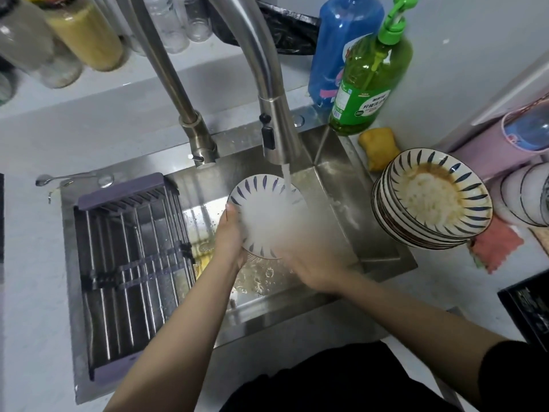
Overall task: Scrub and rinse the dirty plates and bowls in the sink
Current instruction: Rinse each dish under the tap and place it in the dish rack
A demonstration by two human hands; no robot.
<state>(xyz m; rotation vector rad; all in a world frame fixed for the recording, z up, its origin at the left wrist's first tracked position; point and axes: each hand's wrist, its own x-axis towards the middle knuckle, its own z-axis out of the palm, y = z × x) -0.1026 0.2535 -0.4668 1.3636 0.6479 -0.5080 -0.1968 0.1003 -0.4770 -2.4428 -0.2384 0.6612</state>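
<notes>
Stainless steel sink (341, 185), tap (276, 126) running, and a blue-striped white plate (261, 215) held tilted under the stream above the basin. The person's left hand (230, 236) grips the plate's left rim, thumb on the face and the other fingers hidden behind it. The right hand (309, 263) is at the plate's lower right edge, blurred with motion, so I cannot tell whether its fingers are spread flat on the plate or curled; it looks like rubbing under the water

What could go wrong: the plate is wet and likely soapy, and only one hand holds it firmly by the rim. A hard rub from the right hand could twist it out of that grip and drop it onto the steel, where it might chip. The stream also lands on the tilted face, so splashing over the front edge of the sink seems likely

At the right edge of the sink, on the counter, a stack of dirty plates (427, 200) leans slightly, its top plate smeared with brown sauce; a careless elbow could tip it. A drying rack (130, 257) spans the sink's left side with nothing on it, so most of the job seems to remain
</notes>
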